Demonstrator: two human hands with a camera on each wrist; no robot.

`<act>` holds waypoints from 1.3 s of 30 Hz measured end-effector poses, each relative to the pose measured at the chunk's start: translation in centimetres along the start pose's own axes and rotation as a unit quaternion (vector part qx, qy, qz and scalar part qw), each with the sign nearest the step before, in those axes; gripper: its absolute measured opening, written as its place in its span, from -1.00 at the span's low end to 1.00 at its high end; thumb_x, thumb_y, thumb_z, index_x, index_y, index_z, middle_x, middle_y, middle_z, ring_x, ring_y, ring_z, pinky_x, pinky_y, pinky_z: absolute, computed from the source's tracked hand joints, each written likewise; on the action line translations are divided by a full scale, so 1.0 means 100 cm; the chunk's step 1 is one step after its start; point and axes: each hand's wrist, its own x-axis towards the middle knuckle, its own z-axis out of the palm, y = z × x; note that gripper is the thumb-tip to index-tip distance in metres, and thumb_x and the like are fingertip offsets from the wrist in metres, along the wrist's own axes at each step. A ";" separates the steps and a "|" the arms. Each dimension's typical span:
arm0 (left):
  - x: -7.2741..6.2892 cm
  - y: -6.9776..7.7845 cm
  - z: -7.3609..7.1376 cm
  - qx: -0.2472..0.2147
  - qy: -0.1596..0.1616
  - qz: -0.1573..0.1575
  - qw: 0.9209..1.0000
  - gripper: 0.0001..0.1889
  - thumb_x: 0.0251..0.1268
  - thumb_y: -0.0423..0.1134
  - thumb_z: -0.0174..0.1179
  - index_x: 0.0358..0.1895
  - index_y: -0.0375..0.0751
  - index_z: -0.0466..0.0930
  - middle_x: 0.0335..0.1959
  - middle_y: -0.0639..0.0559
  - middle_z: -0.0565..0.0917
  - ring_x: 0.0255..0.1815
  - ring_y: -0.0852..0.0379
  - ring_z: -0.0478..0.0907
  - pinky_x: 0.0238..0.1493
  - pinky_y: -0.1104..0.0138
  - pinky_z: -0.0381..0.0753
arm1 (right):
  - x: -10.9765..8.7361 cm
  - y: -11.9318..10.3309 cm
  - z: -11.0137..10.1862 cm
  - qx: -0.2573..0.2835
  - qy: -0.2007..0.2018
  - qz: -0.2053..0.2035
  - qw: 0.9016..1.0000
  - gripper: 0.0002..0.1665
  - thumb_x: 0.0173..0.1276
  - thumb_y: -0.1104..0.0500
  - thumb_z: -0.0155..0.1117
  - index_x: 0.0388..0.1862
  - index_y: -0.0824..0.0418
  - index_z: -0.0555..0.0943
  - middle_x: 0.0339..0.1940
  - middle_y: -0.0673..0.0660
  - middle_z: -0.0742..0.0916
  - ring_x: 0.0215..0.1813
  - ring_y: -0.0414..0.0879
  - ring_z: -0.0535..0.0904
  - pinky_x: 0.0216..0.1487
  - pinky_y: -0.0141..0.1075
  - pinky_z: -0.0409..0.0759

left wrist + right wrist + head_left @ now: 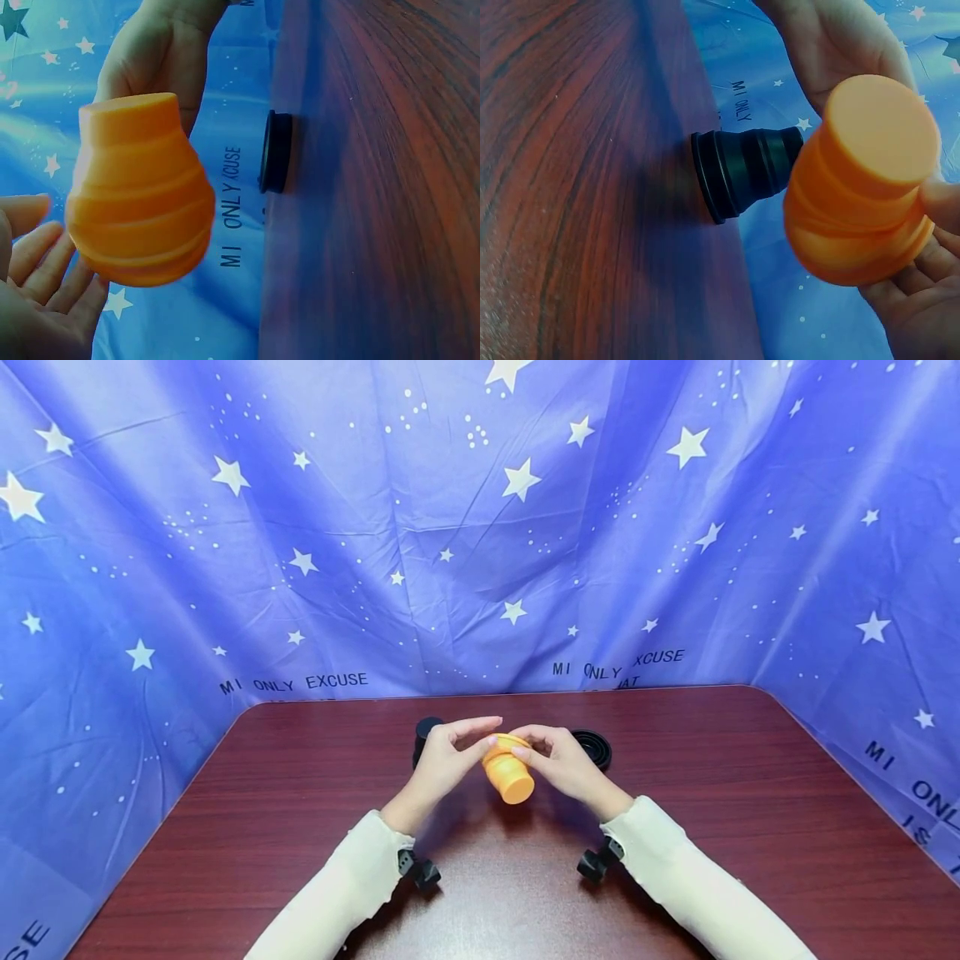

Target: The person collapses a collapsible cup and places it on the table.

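Note:
An orange ribbed collapsible cup (516,783) is held above the table, its flat base tilted toward me. My right hand (567,764) grips it near the wide rim, thumb on the near side and fingers behind, as the right wrist view shows. Beside the cup's other side is my left hand (442,764). Its fingers (52,262) are mostly straight near the wide end, with the thumb spread; whether they touch the cup is unclear. Behind the left hand a black ribbed cup (742,171) stands wide end down. A flat, black round folded cup (594,749) lies behind the right hand.
The dark red wooden table (262,827) ends at a starry blue curtain (450,527) on the back and sides. Small black devices (423,872) are strapped at both wrists, by the pale sleeves (337,885).

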 end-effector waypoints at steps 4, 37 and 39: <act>0.004 -0.018 -0.001 -0.025 -0.008 -0.014 1.000 -0.62 0.32 -0.38 0.13 0.19 -0.38 0.47 0.14 -0.25 0.55 0.15 -0.06 0.51 0.03 0.41 0.53 | 0.000 0.002 -0.001 0.004 0.027 -0.003 1.000 -0.77 0.35 0.32 0.17 -0.06 0.41 0.58 -0.23 0.24 0.71 -0.27 -0.23 0.59 -0.21 -0.39 0.57; 0.005 -0.017 0.003 -0.016 -0.010 -0.017 1.000 -0.63 0.22 -0.49 0.18 0.12 -0.49 0.49 -0.01 -0.34 0.61 -0.10 0.15 0.57 -0.10 0.46 0.55 | 0.000 0.014 -0.004 0.047 0.067 -0.020 0.996 -0.73 0.37 0.39 0.09 0.00 0.51 0.51 -0.15 0.36 0.67 -0.18 -0.28 0.59 -0.15 -0.44 0.57; 0.002 -0.009 0.003 -0.009 -0.011 -0.022 1.000 -0.62 0.23 -0.48 0.17 0.13 -0.51 0.48 0.00 -0.35 0.61 -0.08 0.11 0.57 -0.10 0.46 0.55 | 0.000 0.014 -0.005 0.053 0.063 -0.007 0.997 -0.72 0.37 0.38 0.10 0.01 0.51 0.51 -0.14 0.34 0.67 -0.17 -0.28 0.59 -0.15 -0.44 0.57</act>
